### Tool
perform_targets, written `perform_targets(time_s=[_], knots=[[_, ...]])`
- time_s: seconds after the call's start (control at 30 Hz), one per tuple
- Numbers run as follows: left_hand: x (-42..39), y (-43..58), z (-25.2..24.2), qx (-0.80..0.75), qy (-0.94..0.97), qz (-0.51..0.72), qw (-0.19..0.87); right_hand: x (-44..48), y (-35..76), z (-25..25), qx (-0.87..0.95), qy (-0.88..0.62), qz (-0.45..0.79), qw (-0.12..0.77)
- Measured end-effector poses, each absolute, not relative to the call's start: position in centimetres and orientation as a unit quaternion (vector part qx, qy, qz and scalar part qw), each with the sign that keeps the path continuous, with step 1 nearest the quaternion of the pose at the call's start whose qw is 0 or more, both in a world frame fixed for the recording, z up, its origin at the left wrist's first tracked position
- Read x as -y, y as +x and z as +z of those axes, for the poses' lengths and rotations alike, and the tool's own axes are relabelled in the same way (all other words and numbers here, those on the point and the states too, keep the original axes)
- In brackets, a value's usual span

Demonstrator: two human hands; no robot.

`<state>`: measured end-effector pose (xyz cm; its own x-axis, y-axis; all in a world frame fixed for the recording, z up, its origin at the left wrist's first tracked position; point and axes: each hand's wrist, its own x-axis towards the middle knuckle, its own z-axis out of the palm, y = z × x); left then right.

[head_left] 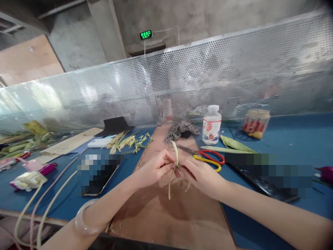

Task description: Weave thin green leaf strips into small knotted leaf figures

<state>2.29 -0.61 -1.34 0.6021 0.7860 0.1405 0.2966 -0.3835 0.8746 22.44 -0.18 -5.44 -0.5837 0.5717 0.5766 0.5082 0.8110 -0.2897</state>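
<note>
A small knotted piece of pale green plant strip (pixel 176 164) is held between both hands above the brown board (pixel 166 211). One strip end points up and thin ends hang below. My left hand (pixel 158 166) pinches it from the left, with a pale bangle (pixel 85 218) on that forearm. From the right, my right hand (pixel 199 172) grips the same piece, fingers closed and fingertips partly hidden. Scissors with red and yellow handles (pixel 209 158) lie just beyond my right hand. Behind the piece sits a heap of grey yarn (pixel 179 131).
A clear bottle (pixel 212 125) and a glass jar (pixel 256 121) stand at the back right. Dark phone-like devices (pixel 104 177) lie on both sides. Plant strips (pixel 130 141) lie at left. A perforated metal screen (pixel 130 83) spans the back.
</note>
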Motion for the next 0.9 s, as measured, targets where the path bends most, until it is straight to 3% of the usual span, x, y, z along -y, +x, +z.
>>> perform_targets(time_s=[0.4, 0.7, 0.9], knots=[[0.54, 2.31, -1.5, -0.358, 0.805, 0.277, 0.383, 0.21, 22.81, -5.84, 0.909, -0.286, -0.054, 0.299], [0.36, 2.08, -1.67, -0.387, 0.826, 0.263, 0.316, 0.28, 22.73, -5.65, 0.914, -0.289, -0.056, 0.28], [0.51, 2.09, -1.56, -0.387, 0.821, 0.259, 0.329, 0.27, 22.82, -5.74, 0.916, -0.29, -0.061, 0.27]])
